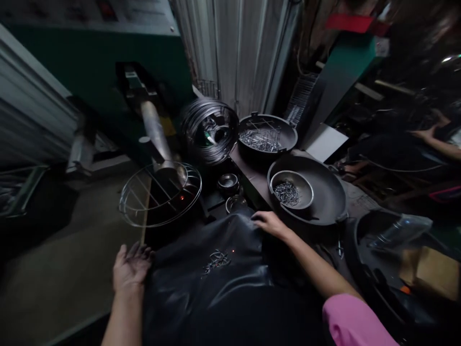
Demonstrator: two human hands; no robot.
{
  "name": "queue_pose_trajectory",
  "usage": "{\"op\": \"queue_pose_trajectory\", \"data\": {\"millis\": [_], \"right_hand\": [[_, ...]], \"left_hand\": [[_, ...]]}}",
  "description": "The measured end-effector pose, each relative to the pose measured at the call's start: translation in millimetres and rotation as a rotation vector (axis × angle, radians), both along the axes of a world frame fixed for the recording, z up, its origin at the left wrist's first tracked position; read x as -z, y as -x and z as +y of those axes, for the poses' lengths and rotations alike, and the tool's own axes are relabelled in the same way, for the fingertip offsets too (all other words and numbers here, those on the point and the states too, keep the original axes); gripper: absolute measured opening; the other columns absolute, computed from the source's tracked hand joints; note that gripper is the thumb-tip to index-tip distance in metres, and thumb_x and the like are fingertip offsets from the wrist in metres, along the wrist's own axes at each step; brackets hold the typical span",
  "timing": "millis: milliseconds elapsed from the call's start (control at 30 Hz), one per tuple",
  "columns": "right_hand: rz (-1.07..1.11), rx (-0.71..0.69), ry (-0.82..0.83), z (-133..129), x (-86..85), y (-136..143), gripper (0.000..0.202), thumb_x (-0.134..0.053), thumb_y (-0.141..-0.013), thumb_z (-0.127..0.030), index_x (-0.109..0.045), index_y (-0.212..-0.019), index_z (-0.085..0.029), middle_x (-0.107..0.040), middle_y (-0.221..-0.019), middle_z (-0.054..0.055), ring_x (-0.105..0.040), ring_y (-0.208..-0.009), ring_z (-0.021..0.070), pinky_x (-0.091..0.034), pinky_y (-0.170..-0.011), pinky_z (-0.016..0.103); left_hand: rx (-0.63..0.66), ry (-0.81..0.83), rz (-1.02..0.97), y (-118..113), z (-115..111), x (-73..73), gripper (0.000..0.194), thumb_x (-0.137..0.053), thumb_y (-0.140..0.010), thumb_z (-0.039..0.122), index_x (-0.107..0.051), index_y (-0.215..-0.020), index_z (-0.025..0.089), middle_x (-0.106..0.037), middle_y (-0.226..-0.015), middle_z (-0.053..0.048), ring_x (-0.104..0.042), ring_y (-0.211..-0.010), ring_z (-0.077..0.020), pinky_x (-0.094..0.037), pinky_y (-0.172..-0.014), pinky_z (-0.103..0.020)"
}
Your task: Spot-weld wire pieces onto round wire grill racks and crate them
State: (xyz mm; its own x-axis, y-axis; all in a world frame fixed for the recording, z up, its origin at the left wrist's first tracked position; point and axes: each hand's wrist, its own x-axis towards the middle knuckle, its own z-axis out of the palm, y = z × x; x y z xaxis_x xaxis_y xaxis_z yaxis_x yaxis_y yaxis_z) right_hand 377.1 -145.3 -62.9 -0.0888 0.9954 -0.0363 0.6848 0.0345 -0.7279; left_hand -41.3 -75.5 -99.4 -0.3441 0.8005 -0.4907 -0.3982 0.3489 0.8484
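A black apron [180,283] covers my lap, with a small heap of short metal wire pieces [216,260] on it. My left hand [133,266] is palm up at the apron's left edge, fingers apart and nothing in it. At the apron's upper right, over the knee, my right hand [270,223] has its fingers bent against the dark material; whether they grip anything is too dim to tell. Ahead on the left, a round wire rack [126,204] sits under the metal arm [153,125] of a green machine [158,55].
A wire coil [190,127] stands ahead. Right of it, a dark pan [293,132] and a larger pan [329,190] with a bowl [309,190] contain metal pieces. A tub [356,254] with a cardboard box [437,271] lies right. Another person's hand [428,134] shows far right.
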Motion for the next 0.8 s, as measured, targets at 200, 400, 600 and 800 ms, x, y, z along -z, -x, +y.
{"op": "queue_pose_trajectory", "data": {"millis": [200,400,600,800], "right_hand": [[-0.439,-0.503,-0.045,9.2,47.0,126.7,0.021,-0.075,-0.059,-0.016,-0.067,-0.078,-0.012,-0.068,-0.086,0.008,-0.059,-0.081,0.0215,-0.046,-0.071,0.028],[-0.562,-0.566,-0.097,-9.6,65.9,170.2,0.015,-0.053,-0.075,-0.006,-0.068,-0.076,-0.011,-0.068,-0.084,0.015,-0.059,-0.084,0.0238,-0.045,-0.073,0.034],[-0.682,-0.591,-0.197,-14.9,64.0,166.2,0.028,-0.045,-0.079,-0.005,-0.069,-0.09,-0.012,-0.067,-0.091,0.017,-0.058,-0.09,0.0253,-0.042,-0.085,0.038],[-0.72,-0.624,-0.164,-6.2,41.5,149.6,0.021,-0.046,-0.083,-0.009,-0.066,-0.083,-0.014,-0.065,-0.08,0.011,-0.057,-0.078,0.0228,-0.043,-0.073,0.035]], "left_hand": [[-0.098,-0.117,-0.026,-0.4,-34.1,15.8,0.033,-0.065,-0.06,0.05,-0.053,-0.074,0.022,-0.053,-0.061,0.002,-0.05,-0.057,-0.0122,-0.044,-0.056,-0.025],[-0.156,-0.201,-0.176,1.7,-38.8,14.5,0.039,-0.076,-0.052,0.038,-0.056,-0.082,0.022,-0.057,-0.064,0.005,-0.05,-0.055,-0.0084,-0.044,-0.055,-0.022],[-0.144,-0.219,-0.219,1.8,-36.3,16.3,0.043,-0.079,-0.049,0.032,-0.058,-0.085,0.022,-0.059,-0.066,0.005,-0.052,-0.055,-0.0086,-0.045,-0.054,-0.023],[-0.136,-0.208,-0.201,3.1,-39.6,17.3,0.041,-0.077,-0.051,0.03,-0.058,-0.087,0.021,-0.057,-0.068,0.004,-0.051,-0.056,-0.0086,-0.045,-0.055,-0.023]]}}
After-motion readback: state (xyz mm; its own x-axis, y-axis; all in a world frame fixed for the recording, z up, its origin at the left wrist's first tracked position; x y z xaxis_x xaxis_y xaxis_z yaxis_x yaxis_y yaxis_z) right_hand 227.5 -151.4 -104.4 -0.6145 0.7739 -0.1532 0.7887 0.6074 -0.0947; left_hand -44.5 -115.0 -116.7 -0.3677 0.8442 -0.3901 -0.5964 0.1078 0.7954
